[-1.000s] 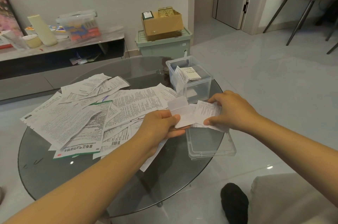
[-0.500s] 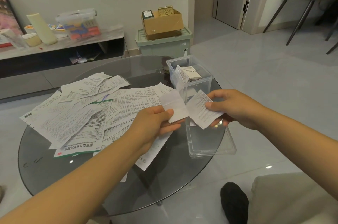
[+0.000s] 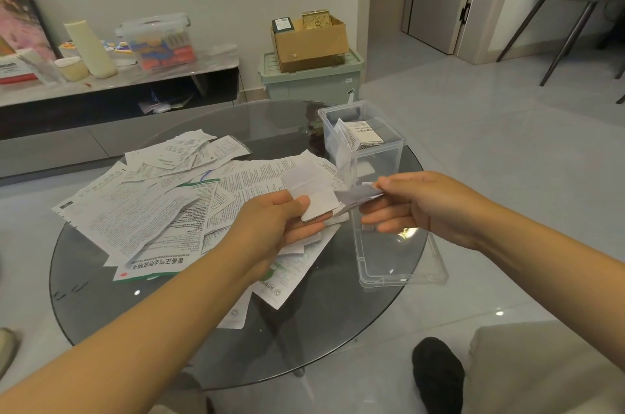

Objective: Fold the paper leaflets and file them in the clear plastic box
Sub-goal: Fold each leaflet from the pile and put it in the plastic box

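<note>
Round smoked-glass desk, glossy, sat on pale tiled floor; its near and left rim stayed bare, right edge was crowded. Loose heap of paper leaflets covered the desk's middle and left: thin white sheets, creased, dense small print too fine to read, one with a green border and bold Chinese heading, upside down to the camera. Clear plastic box stood upright at the far right edge, rigid, square-cornered, a few folded leaflets leaning inside. Its flat clear lid lay just in front, overhanging the desk rim. Left hand pinched a folded white leaflet with thumb on top, fingers under. Right hand gripped the leaflet's other end, blurred, fingers curled. Leaflet was held above the desk between heap and box, near the box's front wall. Cardboard carton sat on a green bin behind.
</note>
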`<action>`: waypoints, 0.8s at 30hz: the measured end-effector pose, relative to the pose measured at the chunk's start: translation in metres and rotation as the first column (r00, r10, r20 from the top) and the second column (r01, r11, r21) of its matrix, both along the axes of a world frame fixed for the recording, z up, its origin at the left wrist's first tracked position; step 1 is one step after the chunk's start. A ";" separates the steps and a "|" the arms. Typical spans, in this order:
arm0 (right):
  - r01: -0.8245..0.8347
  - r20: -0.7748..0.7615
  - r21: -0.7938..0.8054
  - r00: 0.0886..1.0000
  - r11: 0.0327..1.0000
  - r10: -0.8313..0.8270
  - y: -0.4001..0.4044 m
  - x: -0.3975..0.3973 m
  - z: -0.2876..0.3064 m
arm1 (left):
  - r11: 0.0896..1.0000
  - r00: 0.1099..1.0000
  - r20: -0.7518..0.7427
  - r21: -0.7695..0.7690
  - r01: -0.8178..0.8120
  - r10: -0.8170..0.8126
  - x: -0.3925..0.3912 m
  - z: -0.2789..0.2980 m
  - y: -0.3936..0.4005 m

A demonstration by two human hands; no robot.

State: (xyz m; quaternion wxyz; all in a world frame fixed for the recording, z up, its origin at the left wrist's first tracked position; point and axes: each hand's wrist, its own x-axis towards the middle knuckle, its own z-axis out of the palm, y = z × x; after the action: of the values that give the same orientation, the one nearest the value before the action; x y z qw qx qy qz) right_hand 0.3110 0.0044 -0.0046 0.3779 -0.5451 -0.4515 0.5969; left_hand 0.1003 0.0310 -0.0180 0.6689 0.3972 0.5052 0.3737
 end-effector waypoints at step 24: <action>0.213 -0.010 0.060 0.977 0.975 -0.213 -0.010 -0.024 -0.010 | 0.997 0.998 0.002 0.022 0.069 -0.069 0.019 -0.007 -0.012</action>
State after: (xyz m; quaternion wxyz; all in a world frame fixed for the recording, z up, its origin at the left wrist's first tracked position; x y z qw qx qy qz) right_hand 0.2872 -0.0054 -0.0145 0.4568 -0.5777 -0.4077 0.5398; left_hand 0.1193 0.0192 -0.0254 0.6776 0.4210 0.4864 0.3564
